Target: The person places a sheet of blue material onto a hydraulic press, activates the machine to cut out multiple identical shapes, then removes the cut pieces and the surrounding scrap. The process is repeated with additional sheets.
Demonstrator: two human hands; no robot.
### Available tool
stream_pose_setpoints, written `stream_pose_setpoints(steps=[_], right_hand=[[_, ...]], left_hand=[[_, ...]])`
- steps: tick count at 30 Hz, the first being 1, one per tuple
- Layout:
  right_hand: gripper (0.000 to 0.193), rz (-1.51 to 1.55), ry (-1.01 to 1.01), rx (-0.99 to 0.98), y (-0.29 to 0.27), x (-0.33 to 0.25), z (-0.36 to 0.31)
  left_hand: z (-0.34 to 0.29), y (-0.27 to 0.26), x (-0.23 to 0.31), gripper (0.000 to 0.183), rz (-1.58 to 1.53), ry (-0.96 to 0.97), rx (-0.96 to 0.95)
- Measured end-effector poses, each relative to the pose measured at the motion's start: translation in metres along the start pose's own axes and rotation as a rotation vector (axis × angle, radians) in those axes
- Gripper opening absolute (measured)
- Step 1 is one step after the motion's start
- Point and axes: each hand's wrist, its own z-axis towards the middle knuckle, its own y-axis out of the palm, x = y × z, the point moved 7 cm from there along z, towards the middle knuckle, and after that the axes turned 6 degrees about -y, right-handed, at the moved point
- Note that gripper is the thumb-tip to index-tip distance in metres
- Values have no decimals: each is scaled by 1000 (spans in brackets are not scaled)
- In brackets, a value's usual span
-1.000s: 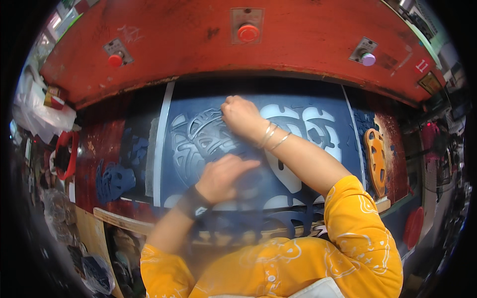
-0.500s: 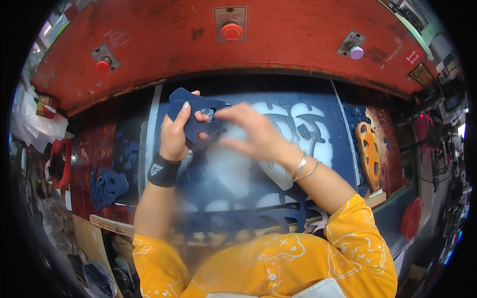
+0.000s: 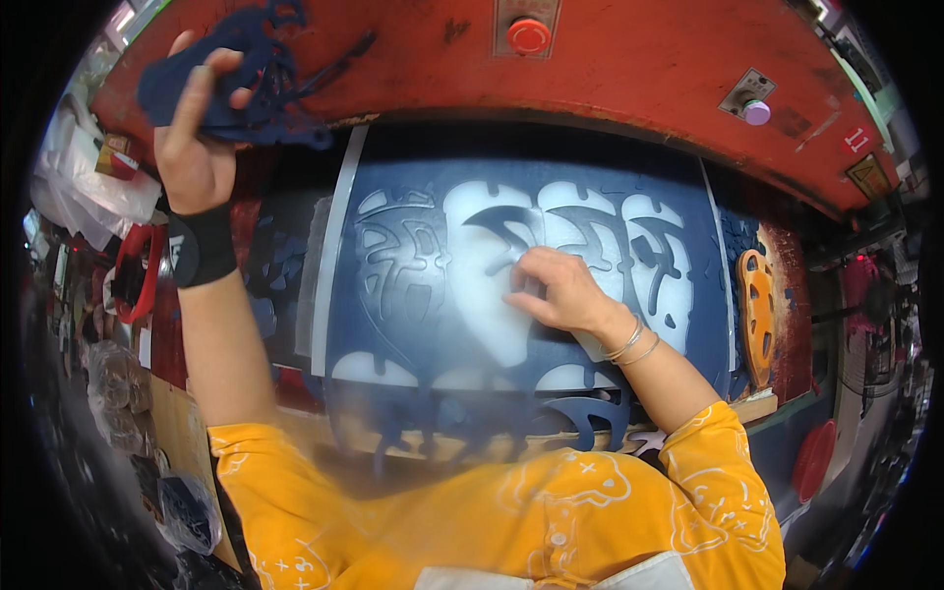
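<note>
My left hand [image 3: 197,147] is raised at the upper left, closed round a bunch of dark blue cut-out sheet pieces [image 3: 251,74], some of them lacy with holes. My right hand [image 3: 559,287] is over the middle of the dark blue sheet [image 3: 413,167], its fingers curled and pinched at a thin blue cut strip [image 3: 506,224]. The strip lifts from a white sole-shaped opening [image 3: 482,305] in the sheet. Other sole-shaped cuts [image 3: 654,261] lie right of the hand, and a patterned cut [image 3: 403,256] still filled with blue lies left of it.
Behind the sheet runs a red machine beam [image 3: 629,69] with a red push button [image 3: 529,36] and a pale purple knob [image 3: 756,112]. An orange sole-shaped cutting die [image 3: 757,315] lies at the right. Plastic bags [image 3: 84,197] hang at the far left.
My left hand has carried the blue pieces from over the sheet to the upper left. My right hand has come down to the sheet and pinches the strip. The view has shifted left.
</note>
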Motion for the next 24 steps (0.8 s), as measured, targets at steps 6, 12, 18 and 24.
stream_pose_setpoints(steps=[6, 12, 18, 24], right_hand=[[43, 293, 178, 8, 5, -37, 10], [60, 843, 671, -318, 45, -46, 12], [43, 1061, 914, -361, 72, -19, 27], [29, 982, 831, -430, 86, -15, 41]], left_hand=[[-125, 84, -71, 48, 847, -223, -596], [-190, 76, -101, 70, 859, -226, -642], [-194, 73, -100, 62, 766, -121, -559], [-193, 73, -91, 64, 753, -86, -640]])
